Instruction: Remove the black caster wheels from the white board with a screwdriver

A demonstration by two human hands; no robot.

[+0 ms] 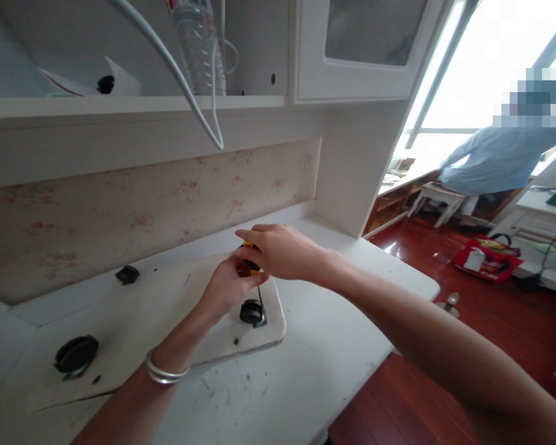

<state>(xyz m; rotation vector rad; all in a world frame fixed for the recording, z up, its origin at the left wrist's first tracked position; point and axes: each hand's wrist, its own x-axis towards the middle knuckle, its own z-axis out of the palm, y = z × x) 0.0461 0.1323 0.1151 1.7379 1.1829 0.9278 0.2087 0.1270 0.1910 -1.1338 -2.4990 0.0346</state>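
My right hand (280, 252) is closed round the top of a yellow and black screwdriver (251, 266). My left hand (229, 285) grips the same handle from the other side, its thumb and fingers curled at the lower part. The thin shaft points down beside a black caster wheel (251, 312), whose metal plate lies on a white board (199, 343) near its right end; the tip is hard to make out. Two more casters sit on the board, one at the back left (127, 275) and a larger-looking one at the front left (76, 353).
The board lies on a white desk (315, 346). A white cable (180, 80) hangs from the shelf (254, 102) above, where a plastic bottle (199, 49) stands. Right, a person in light blue (491, 161) is by the window; a red bag (486, 259) lies on the floor.
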